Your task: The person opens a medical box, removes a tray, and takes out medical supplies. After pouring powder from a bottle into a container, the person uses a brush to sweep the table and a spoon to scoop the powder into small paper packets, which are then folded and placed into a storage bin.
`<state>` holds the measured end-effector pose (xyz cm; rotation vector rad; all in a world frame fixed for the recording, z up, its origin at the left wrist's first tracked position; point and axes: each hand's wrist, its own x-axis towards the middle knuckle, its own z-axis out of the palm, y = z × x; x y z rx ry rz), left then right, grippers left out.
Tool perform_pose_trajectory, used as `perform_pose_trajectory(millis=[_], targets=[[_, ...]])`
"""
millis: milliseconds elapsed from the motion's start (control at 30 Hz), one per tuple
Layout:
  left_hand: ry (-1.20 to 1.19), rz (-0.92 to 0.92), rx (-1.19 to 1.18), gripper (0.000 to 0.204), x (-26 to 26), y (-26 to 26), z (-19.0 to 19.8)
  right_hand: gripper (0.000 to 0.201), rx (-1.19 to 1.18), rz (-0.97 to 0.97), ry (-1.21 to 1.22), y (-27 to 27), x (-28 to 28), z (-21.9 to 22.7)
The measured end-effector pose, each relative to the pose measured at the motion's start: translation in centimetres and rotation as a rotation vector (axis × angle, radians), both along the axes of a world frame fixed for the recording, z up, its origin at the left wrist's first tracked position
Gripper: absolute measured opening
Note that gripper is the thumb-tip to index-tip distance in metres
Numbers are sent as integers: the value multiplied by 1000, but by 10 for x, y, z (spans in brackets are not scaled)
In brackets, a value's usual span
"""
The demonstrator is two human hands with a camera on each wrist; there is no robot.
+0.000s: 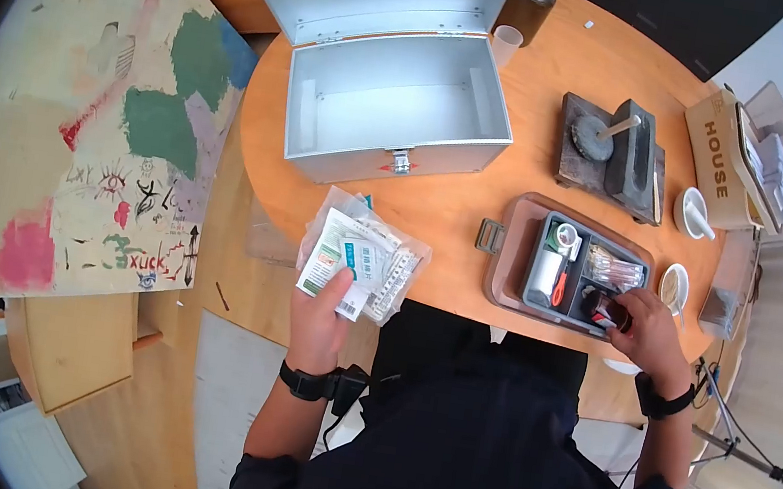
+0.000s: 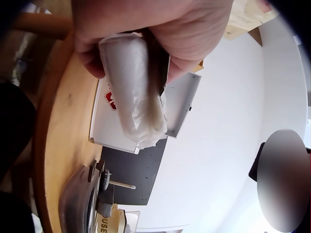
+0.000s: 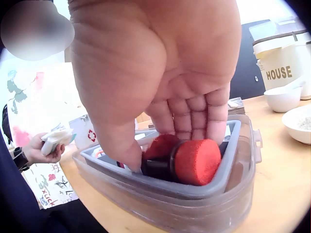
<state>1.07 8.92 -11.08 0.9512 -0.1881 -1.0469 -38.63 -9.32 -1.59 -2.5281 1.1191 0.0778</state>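
Note:
My left hand point(image 1: 319, 319) grips a stack of flat packets point(image 1: 349, 264), thumb on top. It includes white printed sachets and clear plastic bags; in the left wrist view a whitish plastic bag point(image 2: 129, 87) juts out beneath the fingers. With thumb and fingers, my right hand point(image 1: 652, 330) holds a small dark bottle point(image 1: 608, 311) at the near right corner of a grey divided tray point(image 1: 533, 275). Its red cap point(image 3: 198, 162) faces the right wrist camera. Around it in the tray are a bundle of cotton swabs point(image 1: 614, 268), a white roll point(image 1: 547, 271) and a red-handled tool point(image 1: 559, 288).
The tray sits in a clear plastic box point(image 1: 518, 224) at the table's front edge. An open silver metal case point(image 1: 401, 97) stands behind. Further right are a dark stone-like set point(image 1: 611, 155), two white bowls and a HOUSE box point(image 1: 711, 148). A brown jar point(image 1: 527, 7) stands at the back.

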Motion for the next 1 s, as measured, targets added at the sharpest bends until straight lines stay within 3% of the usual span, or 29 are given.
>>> perform_pose_trajectory(millis=[67,133,233,367,433,500,667,767,833,1000], targets=[[13,-6,-14,60,-1,1,-4,39,-11,-8,-23,2,1,5],[22,-12,-28,59,-3,1,-4,37,111,-203,-142,3,9,22],[65,-11,-53,61,-3,2,-1,37,59,-170,-178,-14,46,67],[83,-35,-99,61,-4,2,0,43,-339,180,-521,-60,153,94],[78,-28,-122,61,-5,3,4,42,-43,118,-653,-77,217,89],[51,-21,-71,62,-7,10,6,39,-187,309,-577,-104,279,71],[30,20,-56,64,-14,31,1,34,-115,410,-432,-124,382,13],[25,41,-57,66,-14,45,-6,32,-161,478,-292,-126,406,-6],[34,53,-53,66,-13,49,-8,33,36,434,-200,-125,412,-6],[52,62,-54,66,-9,55,-10,34,-83,439,-96,-123,412,1]])
